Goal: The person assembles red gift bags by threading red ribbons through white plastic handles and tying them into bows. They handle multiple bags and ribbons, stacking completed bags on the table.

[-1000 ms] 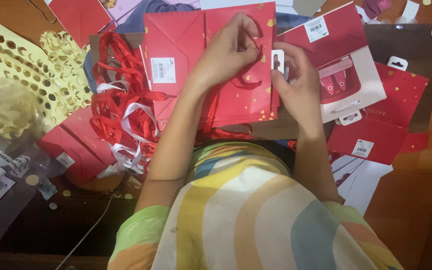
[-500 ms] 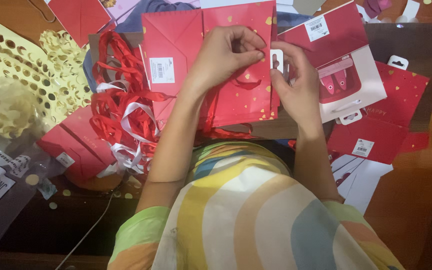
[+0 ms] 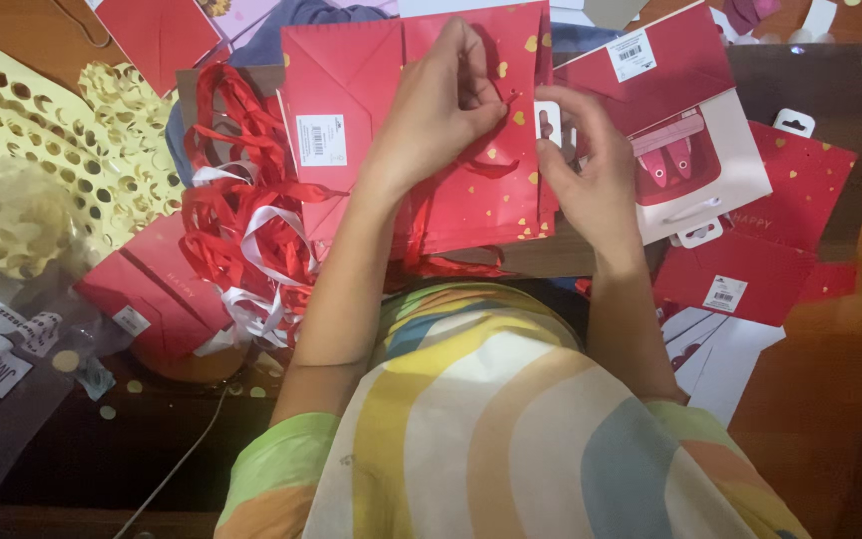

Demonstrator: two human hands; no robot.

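On brown wooden table point(image 3: 830, 399), heaped red paper bags point(image 3: 750, 269), ribbons point(image 3: 241, 200).

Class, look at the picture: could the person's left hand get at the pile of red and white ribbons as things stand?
Probably yes. The ribbons lie uncovered just beside the left forearm, nothing over them, but the left hand is busy on the red gift bag.

head cam | looks straight down | close over table point(image 3: 830, 419) | single view
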